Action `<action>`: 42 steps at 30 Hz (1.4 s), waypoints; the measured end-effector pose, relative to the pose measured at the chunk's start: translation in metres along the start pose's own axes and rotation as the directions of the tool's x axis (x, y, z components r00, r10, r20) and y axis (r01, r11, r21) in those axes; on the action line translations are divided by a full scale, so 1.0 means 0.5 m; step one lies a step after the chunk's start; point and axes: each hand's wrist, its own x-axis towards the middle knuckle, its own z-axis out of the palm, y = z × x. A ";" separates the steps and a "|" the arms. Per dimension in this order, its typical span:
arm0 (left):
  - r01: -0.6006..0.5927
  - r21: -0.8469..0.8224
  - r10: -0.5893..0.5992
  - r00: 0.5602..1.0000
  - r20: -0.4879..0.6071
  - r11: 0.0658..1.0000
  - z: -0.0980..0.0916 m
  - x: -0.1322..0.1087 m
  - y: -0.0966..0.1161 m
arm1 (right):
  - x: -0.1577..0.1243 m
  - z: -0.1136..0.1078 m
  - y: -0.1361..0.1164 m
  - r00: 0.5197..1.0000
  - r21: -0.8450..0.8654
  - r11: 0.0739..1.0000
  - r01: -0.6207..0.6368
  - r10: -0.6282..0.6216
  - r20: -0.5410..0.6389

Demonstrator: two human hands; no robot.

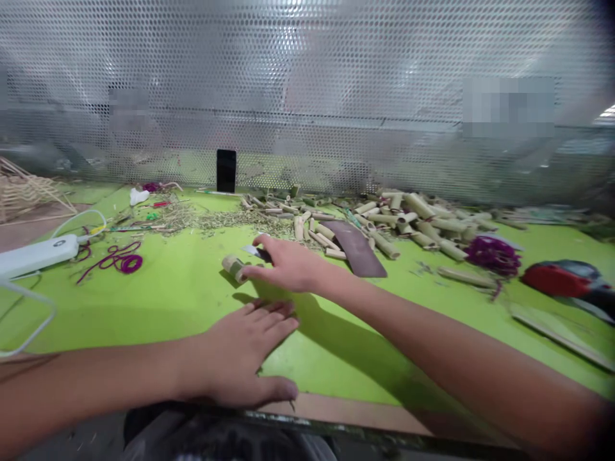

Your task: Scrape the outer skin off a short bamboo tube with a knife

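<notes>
My left hand (250,352) lies palm down near the table's front edge, its fingers stretched out and nothing visible in it. Further forward, my right hand (288,262) reaches in with the fingers curled round a thin, dark, knife-like piece (262,254) that has a pale, flat tip pointing left. Its exact kind is partly hidden by the fingers. Right at the thumb tip is a short bamboo tube (233,269) with a green band. Whether the thumb grips or only touches this tube, I cannot tell.
Cut bamboo tubes (423,221) are heaped at the back right, beside a dark brown strip (358,250) and purple yarn (494,255). A red-and-black tool (567,282) lies far right. Left are a white power strip (38,255) and purple cord (125,259). A phone (226,170) stands against the perforated screen.
</notes>
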 end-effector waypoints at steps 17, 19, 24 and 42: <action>0.016 0.089 0.007 0.967 -0.256 0.996 -0.102 0.166 -0.085 | 0.050 -0.128 0.105 0.974 -0.025 0.981 -0.195 0.190 -0.124; -0.211 0.014 0.211 0.968 -0.137 0.977 -0.085 0.126 -0.055 | 0.004 -0.117 0.127 0.972 0.026 0.980 -0.198 0.200 -0.123; -0.451 0.100 0.454 0.891 -0.003 0.887 -0.048 0.077 -0.071 | -0.072 -0.036 0.141 0.958 0.280 0.917 -0.285 0.274 0.082; -0.137 0.027 0.132 0.853 -0.504 0.990 -0.079 0.076 -0.186 | -0.083 0.006 0.116 0.972 0.053 0.981 -0.185 0.175 0.156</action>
